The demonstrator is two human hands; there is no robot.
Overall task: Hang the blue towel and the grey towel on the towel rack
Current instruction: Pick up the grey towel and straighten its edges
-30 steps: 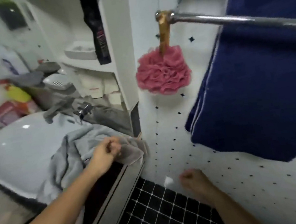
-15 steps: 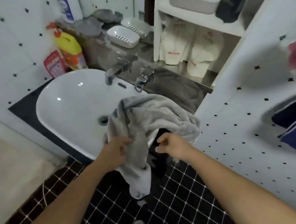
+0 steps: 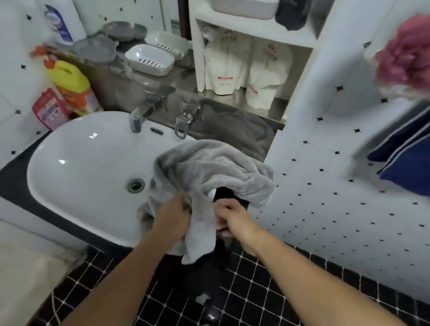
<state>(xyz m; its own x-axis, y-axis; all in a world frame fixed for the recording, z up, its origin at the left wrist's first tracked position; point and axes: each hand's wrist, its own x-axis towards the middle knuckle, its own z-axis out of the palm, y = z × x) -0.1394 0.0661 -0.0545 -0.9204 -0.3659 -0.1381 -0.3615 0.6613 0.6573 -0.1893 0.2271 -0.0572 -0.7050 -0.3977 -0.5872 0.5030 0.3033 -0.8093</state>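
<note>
The grey towel (image 3: pixel 210 174) is bunched over the right edge of the white sink (image 3: pixel 77 164), with one end hanging down toward the floor. My left hand (image 3: pixel 173 217) grips a fold of it at the sink's front rim. My right hand (image 3: pixel 231 215) is closed just right of the hanging end, touching the towel's edge; its grasp is partly hidden. The blue towel (image 3: pixel 426 154) hangs at the far right against the tiled wall. The rack's bar is out of view.
A pink bath sponge (image 3: pixel 419 59) hangs at the upper right. A tap (image 3: pixel 144 112) sits behind the sink. A yellow bottle (image 3: pixel 72 85) and soap dishes (image 3: pixel 149 59) stand on the ledge. White shelves (image 3: pixel 251 29) hold packs. A darker cloth (image 3: pixel 239 126) lies on the counter. The floor is black tile.
My view swung from the rack and blue towel down to the sink. My right hand came up from the floor side to the grey towel, and both hands lifted it off the counter edge.
</note>
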